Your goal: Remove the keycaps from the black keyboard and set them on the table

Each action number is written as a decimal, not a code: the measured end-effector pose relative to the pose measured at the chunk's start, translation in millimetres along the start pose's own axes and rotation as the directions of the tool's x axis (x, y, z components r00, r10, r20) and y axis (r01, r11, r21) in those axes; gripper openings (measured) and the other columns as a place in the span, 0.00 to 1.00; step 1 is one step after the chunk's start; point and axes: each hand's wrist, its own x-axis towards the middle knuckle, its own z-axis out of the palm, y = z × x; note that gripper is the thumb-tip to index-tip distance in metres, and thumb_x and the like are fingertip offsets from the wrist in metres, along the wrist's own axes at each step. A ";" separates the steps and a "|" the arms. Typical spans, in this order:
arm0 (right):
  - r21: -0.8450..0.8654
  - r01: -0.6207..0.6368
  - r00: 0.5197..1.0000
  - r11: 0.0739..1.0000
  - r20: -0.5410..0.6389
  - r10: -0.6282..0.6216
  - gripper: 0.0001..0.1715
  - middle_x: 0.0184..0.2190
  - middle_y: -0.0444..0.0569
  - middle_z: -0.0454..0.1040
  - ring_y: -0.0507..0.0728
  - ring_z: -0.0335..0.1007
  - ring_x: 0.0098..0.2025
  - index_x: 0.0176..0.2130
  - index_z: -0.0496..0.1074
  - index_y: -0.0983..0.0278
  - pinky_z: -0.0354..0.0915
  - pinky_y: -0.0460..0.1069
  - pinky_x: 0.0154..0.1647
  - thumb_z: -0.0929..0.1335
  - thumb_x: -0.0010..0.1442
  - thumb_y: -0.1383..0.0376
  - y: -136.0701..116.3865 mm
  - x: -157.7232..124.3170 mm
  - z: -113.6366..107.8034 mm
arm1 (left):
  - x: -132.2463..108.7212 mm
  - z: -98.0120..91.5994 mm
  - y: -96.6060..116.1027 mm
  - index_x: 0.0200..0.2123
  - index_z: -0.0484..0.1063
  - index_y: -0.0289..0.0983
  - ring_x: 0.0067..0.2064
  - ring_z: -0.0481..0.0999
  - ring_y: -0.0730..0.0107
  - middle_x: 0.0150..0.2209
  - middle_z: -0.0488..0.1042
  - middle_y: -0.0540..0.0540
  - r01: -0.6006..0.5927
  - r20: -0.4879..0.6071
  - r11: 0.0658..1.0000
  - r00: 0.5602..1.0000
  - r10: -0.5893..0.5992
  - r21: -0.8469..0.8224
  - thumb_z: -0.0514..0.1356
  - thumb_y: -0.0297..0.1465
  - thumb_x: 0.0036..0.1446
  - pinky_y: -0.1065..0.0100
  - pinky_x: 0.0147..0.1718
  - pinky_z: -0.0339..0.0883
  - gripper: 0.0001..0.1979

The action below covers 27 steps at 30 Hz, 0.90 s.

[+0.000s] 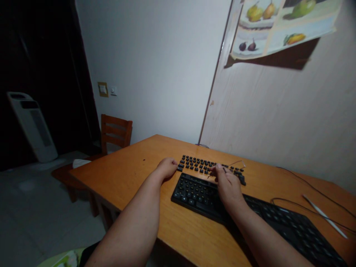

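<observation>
Loose black keycaps [197, 162] lie in rows on the wooden table, behind a black keyboard [191, 191]. Many keys at the keyboard's left part are off, showing small yellowish spots. My left hand [167, 167] rests on the table at the left end of the rows, fingers curled closed beside a few wider keycaps [180, 165]. Over the keyboard's back edge and the rows is my right hand [229, 185], its fingers pinched together. A small dark bit shows at those fingers; I cannot make out what it is. My right forearm hides part of the keyboard.
A thin bent wire [236, 162] lies behind the keycaps. Dark cables [300, 204] and a white pen-like stick [324, 215] are on the right. The table [125, 167] meets the wall behind. A wooden chair [116, 131] stands at the left.
</observation>
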 end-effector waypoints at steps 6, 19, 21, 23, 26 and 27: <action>-0.056 0.040 0.999 0.998 -0.008 -0.041 0.32 0.30 0.52 0.74 0.60 0.68 0.36 0.32 0.75 0.66 0.60 0.52 0.41 0.56 0.64 0.45 -2.8 -0.2 -2.6 | 1.0 -0.1 -1.0 0.27 0.75 0.35 0.28 0.68 0.71 0.27 0.75 0.47 0.007 -0.023 1.000 1.000 -0.007 -0.004 0.59 0.27 0.46 0.72 0.26 0.54 0.05; 0.048 -0.064 0.996 0.997 0.066 0.061 0.26 0.23 0.45 0.70 0.54 0.63 0.24 0.34 0.72 0.65 0.57 0.48 0.26 0.63 0.59 0.45 -2.7 -2.0 1.1 | 1.9 2.3 -1.7 0.28 0.76 0.35 0.28 0.67 0.70 0.27 0.75 0.47 0.014 -0.019 1.000 1.000 -0.013 0.011 0.59 0.27 0.46 0.71 0.27 0.54 0.06; 0.049 -0.073 0.995 0.996 0.065 0.069 0.26 0.22 0.44 0.69 0.54 0.63 0.25 0.33 0.72 0.64 0.57 0.48 0.26 0.63 0.58 0.45 -2.8 -1.9 0.8 | 1.6 3.2 -1.9 0.29 0.76 0.35 0.28 0.67 0.70 0.27 0.75 0.47 0.013 -0.016 1.000 1.000 -0.013 -0.001 0.60 0.27 0.46 0.71 0.26 0.54 0.06; 0.060 -0.084 0.995 0.995 0.064 0.080 0.26 0.21 0.44 0.69 0.55 0.64 0.25 0.32 0.72 0.64 0.57 0.48 0.26 0.64 0.58 0.45 -2.1 -1.8 0.8 | 1.3 4.1 -2.5 0.29 0.76 0.35 0.27 0.67 0.71 0.26 0.75 0.48 0.007 -0.011 1.000 1.000 -0.007 -0.023 0.60 0.27 0.45 0.72 0.26 0.54 0.06; 0.089 -0.093 0.994 0.992 0.068 0.087 0.26 0.20 0.44 0.69 0.55 0.63 0.23 0.32 0.72 0.64 0.57 0.48 0.26 0.64 0.57 0.44 -0.2 -2.1 1.4 | 0.5 4.5 -3.4 0.28 0.76 0.35 0.27 0.66 0.71 0.25 0.74 0.49 -0.011 0.009 0.999 1.000 0.011 -0.034 0.61 0.26 0.44 0.72 0.27 0.54 0.06; 0.096 -0.090 0.994 0.991 0.068 0.084 0.26 0.20 0.44 0.70 0.55 0.63 0.23 0.32 0.72 0.64 0.57 0.48 0.26 0.65 0.56 0.44 0.5 -2.3 1.8 | 0.3 4.4 -3.7 0.28 0.76 0.35 0.27 0.66 0.71 0.24 0.74 0.49 -0.016 0.015 0.999 1.000 0.016 -0.034 0.61 0.26 0.43 0.72 0.27 0.55 0.06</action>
